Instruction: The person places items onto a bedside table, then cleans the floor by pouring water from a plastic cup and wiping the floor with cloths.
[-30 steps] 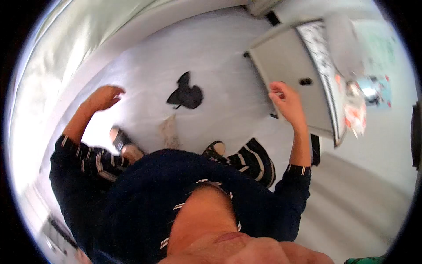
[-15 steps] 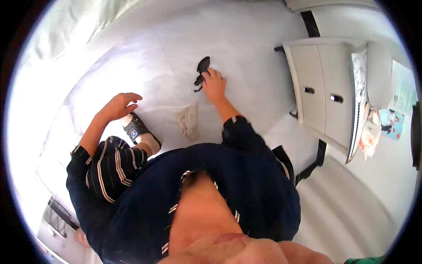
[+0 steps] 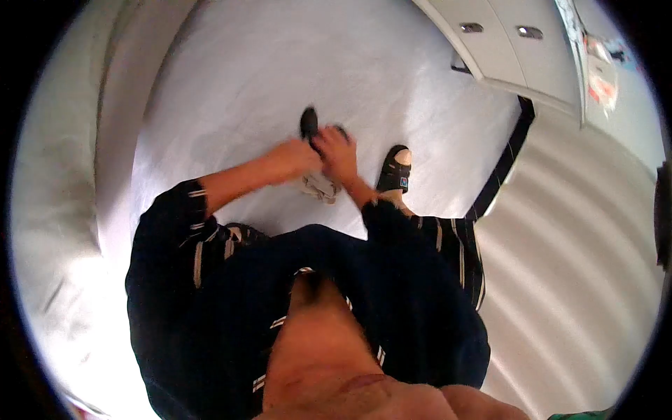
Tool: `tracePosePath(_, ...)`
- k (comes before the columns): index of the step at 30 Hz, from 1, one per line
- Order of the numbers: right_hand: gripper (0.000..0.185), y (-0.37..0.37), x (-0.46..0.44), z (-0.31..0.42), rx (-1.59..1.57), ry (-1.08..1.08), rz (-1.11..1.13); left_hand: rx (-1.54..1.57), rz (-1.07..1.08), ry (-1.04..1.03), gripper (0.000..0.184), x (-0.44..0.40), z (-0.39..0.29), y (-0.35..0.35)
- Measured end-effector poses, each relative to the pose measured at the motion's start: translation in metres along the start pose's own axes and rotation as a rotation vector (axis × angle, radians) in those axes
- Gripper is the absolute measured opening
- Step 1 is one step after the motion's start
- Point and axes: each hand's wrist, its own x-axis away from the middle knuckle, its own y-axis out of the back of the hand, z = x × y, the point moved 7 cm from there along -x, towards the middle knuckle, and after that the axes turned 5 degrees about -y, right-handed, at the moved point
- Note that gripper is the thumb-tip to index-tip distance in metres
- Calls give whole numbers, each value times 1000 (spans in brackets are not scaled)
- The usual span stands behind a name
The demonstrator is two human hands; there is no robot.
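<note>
My right hand (image 3: 338,152), blurred, is closed on a black object with a rounded, flat end (image 3: 309,122); another dark part of it shows past the fingers. What kind of thing it is cannot be made out. My left hand (image 3: 297,159) reaches in from the left and meets the right hand, its fingers smeared by motion and partly hidden. Just below both hands is a crumpled light cloth (image 3: 320,189); whether a hand touches it cannot be told.
Black sandals are on my feet, the right sandal (image 3: 394,170) standing on the pale floor (image 3: 259,63). A white cabinet (image 3: 500,49) with metal handles stands at upper right. Ridged pale material (image 3: 567,252) lies at right, and a light draped surface (image 3: 66,140) runs along the left.
My left hand has moved right and forward to meet my right hand. The view has shifted, so the cabinet sits higher, and my right foot now shows. The black object remains with my right hand.
</note>
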Motion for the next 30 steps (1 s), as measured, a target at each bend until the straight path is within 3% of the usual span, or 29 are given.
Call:
tracePosePath(1,44,-19,39,1,72,-41,133,-58,216,-31,19,-17,-25,-29)
tracePosePath(2,49,-29,65,-1,62,-116,182,-160,259,-261,19,-21,-47,-61)
tracePosePath(4,47,-22,93,3,73,-148,116,-273,197,-573,19,-19,-64,-112)
tracePosePath(7,41,-19,92,3,-50,-174,46,-201,66,-690,21,10,-56,-130)
tracePosePath(9,38,-18,87,0,-26,-179,4,-79,170,-576,22,4,-39,-120)
tracePosePath(13,34,-21,95,5,-83,-21,-189,-224,227,-338,30,12,-22,-151)
tracePosePath(17,35,-14,87,-15,-173,190,-191,-432,345,-136,50,3,-32,-157)
tracePosePath(20,35,24,73,-74,-372,51,-180,-453,441,148,68,-9,-54,-142)
tracePosePath(23,31,85,69,-202,-400,35,-615,-521,434,347,83,-11,-71,-168)
tracePosePath(24,30,87,64,-260,-279,-29,-713,-558,410,412,88,-9,-71,-184)
tracePosePath(26,31,111,61,-360,-127,-452,-624,-510,353,571,87,-8,-71,-208)
tracePosePath(27,31,94,63,-420,-17,-426,-826,-559,307,602,86,-8,-73,-215)
tracePosePath(28,34,87,70,-463,47,-565,-804,-610,267,627,85,-11,-74,-220)
tracePosePath(29,40,57,56,-515,197,-624,-584,-634,261,650,85,-12,-75,-226)
tracePosePath(30,44,87,75,-479,294,-803,-477,-658,262,652,85,-15,-74,-230)
